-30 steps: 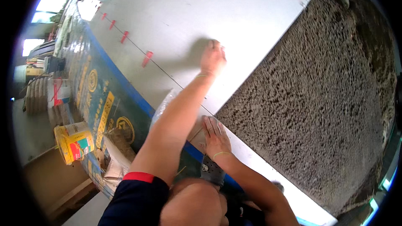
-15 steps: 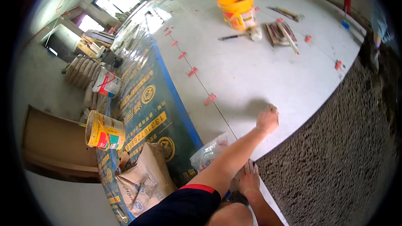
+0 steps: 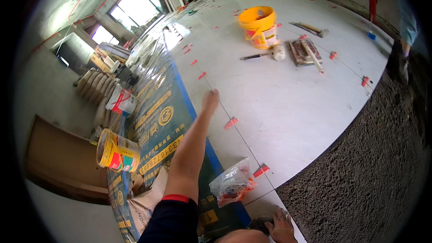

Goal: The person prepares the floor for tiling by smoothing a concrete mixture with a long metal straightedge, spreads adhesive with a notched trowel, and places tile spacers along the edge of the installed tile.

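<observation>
My left hand [image 3: 210, 100] is stretched forward at the joint between white floor tiles [image 3: 292, 103], fingers curled and blurred, holding something I cannot make out. Red levelling clips [image 3: 231, 123] sit along that joint, one of them [image 3: 261, 170] beside a clear plastic bag [image 3: 228, 182] with red pieces inside. My right hand [image 3: 281, 229] rests open on the white tile strip at the lower edge, next to the dark rough mortar bed [image 3: 346, 175].
A yellow bucket [image 3: 257, 29], mallet [image 3: 279, 52], trowel [image 3: 305, 52] and hammer [image 3: 315, 30] lie on the tiles. Green protective sheeting [image 3: 157, 103] runs left, with another bucket [image 3: 117, 150] and a paper sack [image 3: 150, 198]. A person's leg [image 3: 407, 31] is at the far right. Stacked sacks [image 3: 92, 87] stand further back.
My left hand has moved left and forward from the middle of the tile to the joint. The view has tilted up to show more room. My right hand stays down by the tile edge.
</observation>
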The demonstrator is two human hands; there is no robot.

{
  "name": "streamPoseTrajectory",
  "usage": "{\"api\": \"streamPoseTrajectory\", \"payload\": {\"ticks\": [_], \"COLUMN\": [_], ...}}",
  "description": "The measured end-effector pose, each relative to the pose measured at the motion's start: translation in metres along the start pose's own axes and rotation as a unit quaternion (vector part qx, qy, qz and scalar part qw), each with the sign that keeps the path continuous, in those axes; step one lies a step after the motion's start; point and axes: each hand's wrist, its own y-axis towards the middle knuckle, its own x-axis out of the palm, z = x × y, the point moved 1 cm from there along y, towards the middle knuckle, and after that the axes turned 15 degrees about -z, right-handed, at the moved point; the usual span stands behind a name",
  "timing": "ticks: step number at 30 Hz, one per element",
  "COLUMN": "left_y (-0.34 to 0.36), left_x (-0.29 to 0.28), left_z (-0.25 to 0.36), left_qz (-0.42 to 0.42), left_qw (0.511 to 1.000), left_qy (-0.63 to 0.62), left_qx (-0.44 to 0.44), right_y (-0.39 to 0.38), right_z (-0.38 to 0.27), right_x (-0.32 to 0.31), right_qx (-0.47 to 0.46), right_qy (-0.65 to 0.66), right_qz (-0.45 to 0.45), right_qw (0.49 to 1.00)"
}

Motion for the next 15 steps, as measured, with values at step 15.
{"api": "streamPoseTrajectory", "payload": {"ticks": [15], "left_y": [-0.367], "left_x": [0.169], "left_z": [0.108], "left_qz": [-0.732], "left_qw": [0.631], "left_qy": [-0.258], "left_qx": [0.017], "right_y": [-0.02], "right_z": [0.01], "right_x": [-0.131], "right_qx": [0.091], "right_qy": [0.481], "right_qz": [0.146], "right_qw": [0.86]}}
